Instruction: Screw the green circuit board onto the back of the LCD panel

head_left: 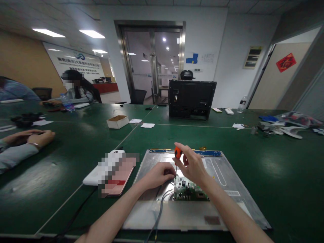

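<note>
A silver metal panel [222, 189] lies flat on the green table in front of me, with a small green circuit board [189, 193] on its middle. My right hand [193, 165] is closed around an orange-handled screwdriver [178, 152], held upright with its tip at the board's top left corner. My left hand [158, 174] rests on the panel just left of the tip, fingers curled and pinched near the shaft. Grey cables [159, 212] run from the board toward me.
A white device and a pink phone [113, 173] lie left of the panel. A black monitor back [191, 99] stands behind, a small open box [117, 121] to its left. Another person's hands [30, 136] rest at far left; someone sits at back left. Clutter [286, 126] fills the right.
</note>
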Demonstrator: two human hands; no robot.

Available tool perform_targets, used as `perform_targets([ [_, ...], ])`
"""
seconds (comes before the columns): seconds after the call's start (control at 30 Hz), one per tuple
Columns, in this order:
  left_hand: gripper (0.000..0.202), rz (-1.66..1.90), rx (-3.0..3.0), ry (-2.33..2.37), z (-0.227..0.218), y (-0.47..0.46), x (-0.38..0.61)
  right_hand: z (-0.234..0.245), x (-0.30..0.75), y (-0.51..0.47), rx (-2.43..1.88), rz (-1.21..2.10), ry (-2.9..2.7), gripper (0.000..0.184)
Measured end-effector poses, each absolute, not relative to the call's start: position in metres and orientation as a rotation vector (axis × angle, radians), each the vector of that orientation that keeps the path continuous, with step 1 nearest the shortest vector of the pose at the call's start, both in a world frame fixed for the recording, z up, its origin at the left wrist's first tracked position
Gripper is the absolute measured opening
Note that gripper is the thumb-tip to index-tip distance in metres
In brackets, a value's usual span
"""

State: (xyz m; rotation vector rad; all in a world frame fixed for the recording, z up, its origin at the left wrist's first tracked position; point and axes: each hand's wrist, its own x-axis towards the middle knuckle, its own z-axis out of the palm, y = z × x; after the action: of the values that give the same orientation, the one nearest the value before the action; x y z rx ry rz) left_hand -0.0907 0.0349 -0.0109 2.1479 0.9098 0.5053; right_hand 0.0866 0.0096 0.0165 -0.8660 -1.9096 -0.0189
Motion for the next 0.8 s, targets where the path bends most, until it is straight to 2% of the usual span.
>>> perform_targets([
  [0.23,0.01,0.507,2.136,0.908,-0.013,0.036,-0.09,0.019,0.088,0.007,-0.813,0.067,-1.942,0.054],
  [0.47,0.009,0.526,2.134,0.901,-0.013,0.036,-0.09,0.021,0.086,0.007,-0.862,-0.009,-1.885,0.039],
  [0.67,0.007,0.512,2.122,0.908,-0.012,0.036,-0.09,0.023,0.088,0.006,-0.851,0.0,-1.934,0.043],
  [0.8,0.007,0.512,2.11,0.913,-0.012,0.036,-0.089,0.027,0.088,0.006,-0.893,-0.008,-1.885,0.034],
])
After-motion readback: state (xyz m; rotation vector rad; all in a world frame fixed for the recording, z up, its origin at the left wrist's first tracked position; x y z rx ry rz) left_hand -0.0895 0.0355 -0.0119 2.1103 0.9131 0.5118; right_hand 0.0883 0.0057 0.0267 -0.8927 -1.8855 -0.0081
